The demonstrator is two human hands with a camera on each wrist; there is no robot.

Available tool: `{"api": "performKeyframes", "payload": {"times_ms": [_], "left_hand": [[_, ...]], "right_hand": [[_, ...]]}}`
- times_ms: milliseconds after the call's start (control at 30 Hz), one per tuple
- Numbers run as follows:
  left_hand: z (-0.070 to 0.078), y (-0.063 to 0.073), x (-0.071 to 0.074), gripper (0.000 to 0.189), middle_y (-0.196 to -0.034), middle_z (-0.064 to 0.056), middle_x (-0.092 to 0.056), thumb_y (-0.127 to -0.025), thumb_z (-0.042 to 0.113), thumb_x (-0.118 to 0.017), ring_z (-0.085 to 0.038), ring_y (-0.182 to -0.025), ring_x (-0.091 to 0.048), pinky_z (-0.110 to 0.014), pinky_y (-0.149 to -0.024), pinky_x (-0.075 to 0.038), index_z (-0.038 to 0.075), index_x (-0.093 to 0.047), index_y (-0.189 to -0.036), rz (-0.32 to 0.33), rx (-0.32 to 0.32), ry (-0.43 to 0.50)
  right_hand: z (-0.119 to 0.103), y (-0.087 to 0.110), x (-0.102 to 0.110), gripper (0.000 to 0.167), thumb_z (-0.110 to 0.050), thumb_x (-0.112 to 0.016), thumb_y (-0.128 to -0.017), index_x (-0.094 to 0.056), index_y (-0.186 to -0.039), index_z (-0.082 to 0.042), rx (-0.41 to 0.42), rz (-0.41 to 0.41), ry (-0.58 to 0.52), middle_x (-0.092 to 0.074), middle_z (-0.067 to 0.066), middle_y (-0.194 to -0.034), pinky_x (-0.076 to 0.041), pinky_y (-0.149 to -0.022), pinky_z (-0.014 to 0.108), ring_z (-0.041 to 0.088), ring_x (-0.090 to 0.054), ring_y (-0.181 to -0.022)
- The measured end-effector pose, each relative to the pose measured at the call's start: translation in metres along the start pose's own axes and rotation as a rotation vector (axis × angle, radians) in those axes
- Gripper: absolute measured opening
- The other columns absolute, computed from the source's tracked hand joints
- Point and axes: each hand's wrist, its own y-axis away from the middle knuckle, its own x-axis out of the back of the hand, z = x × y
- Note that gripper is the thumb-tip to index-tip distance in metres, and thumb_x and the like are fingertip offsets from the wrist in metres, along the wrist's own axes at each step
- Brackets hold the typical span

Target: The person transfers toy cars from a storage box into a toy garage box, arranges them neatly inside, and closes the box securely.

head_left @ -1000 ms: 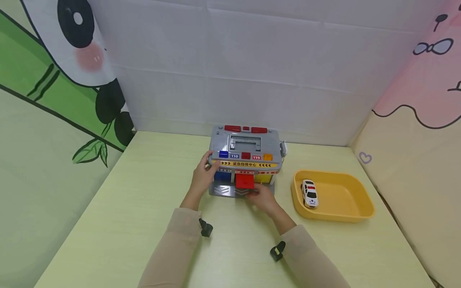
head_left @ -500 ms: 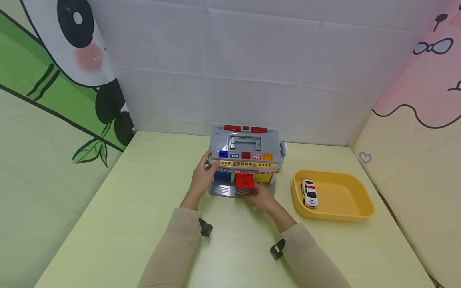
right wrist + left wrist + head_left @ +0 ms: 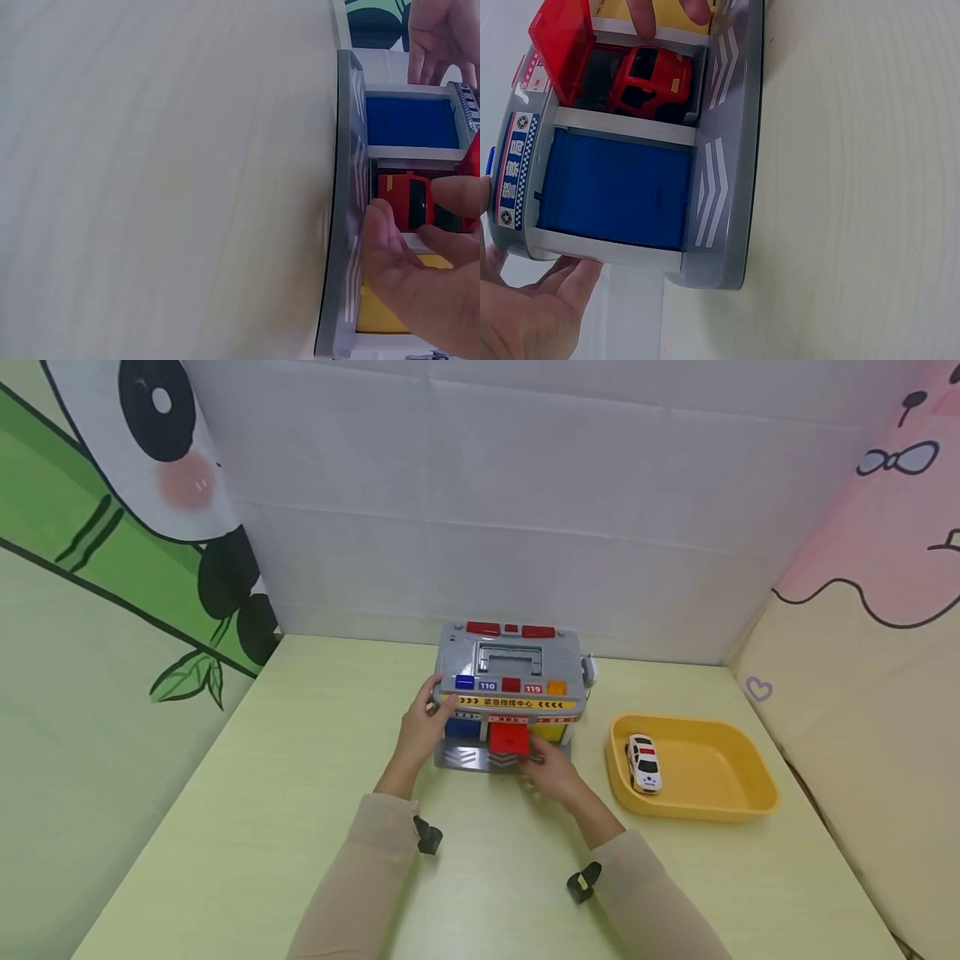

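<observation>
Left wrist view, left hand (image 3: 536, 316) gripping toy station's (image 3: 626, 127) edge, right hand (image 3: 420, 277) spread beside red car (image 3: 656, 79), inside open bay (image 3: 598, 81)

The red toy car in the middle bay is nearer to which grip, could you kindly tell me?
Right: the right grip is just beside the red toy car; the left grip holds the left end of the toy garage, beyond the blue door.

L hand (image 3: 422, 725) on toy garage (image 3: 512, 696), R hand (image 3: 551, 771) nr flap (image 3: 509, 738)
</observation>
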Motion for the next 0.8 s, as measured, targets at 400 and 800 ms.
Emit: {"api": "performKeyframes", "payload": {"times_ms": [400,800], "left_hand": [[-0.001,0.0,0.0,0.062,-0.146,-0.018,-0.043,-0.096,0.051,-0.054,-0.038,-0.131,-0.042,-0.05,-0.102,-0.041,0.028,-0.034,-0.15,-0.006,0.001,0.007],[0.0,0.002,0.0,0.064,-0.147,-0.017,-0.042,-0.096,0.052,-0.053,-0.038,-0.133,-0.041,-0.051,-0.101,-0.042,0.028,-0.032,-0.152,-0.013,0.006,0.016]], "right_hand": [[-0.008,0.014,0.002,0.04,-0.015,-0.048,-0.103,-0.046,-0.142,-0.004,0.012,0.152,-0.037,-0.06,0.019,-0.121,-0.055,-0.079,0.044,0.034,-0.062,-0.101],[-0.015,0.016,0.004,0.029,-0.017,-0.067,-0.094,-0.061,-0.118,-0.002,0.168,0.365,0.089,-0.062,0.011,-0.107,-0.051,-0.077,0.037,0.024,-0.058,-0.093]]}}
